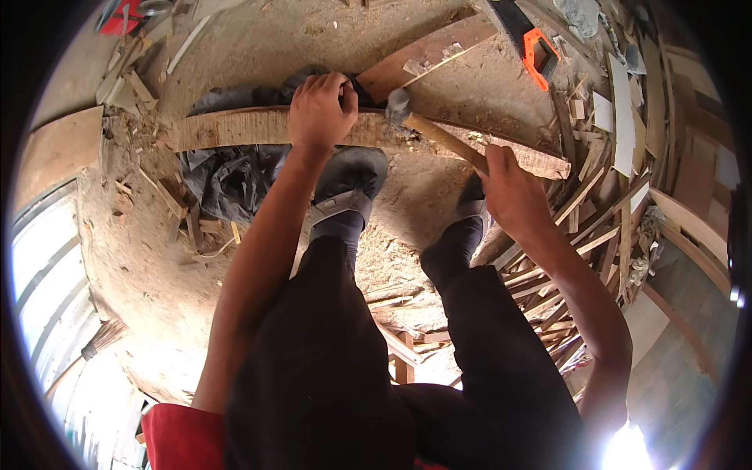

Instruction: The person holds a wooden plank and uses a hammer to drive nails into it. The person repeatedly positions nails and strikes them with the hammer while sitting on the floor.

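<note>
A long wooden plank (pixel 235 129) lies crosswise in front of my feet, standing on its edge. My left hand (pixel 321 111) is closed over its upper edge, left of the middle, with the fingertips partly hidden. In my right hand (pixel 513 192) is a hammer (pixel 445 141), gripped near the end of its wooden handle. The hammer's metal head is at the plank's upper edge, right of my left hand; whether it touches the wood I cannot tell. Crumpled black plastic sheeting (pixel 227 184) lies under and around the plank's left part.
Beyond the plank lies a brown board (pixel 435 59), set slantwise. A handsaw with an orange handle (pixel 540 59) rests at the far right. Heaped wood offcuts (pixel 580 227) fill the right side. More scraps (pixel 129 90) and a brush (pixel 102 337) are on the left.
</note>
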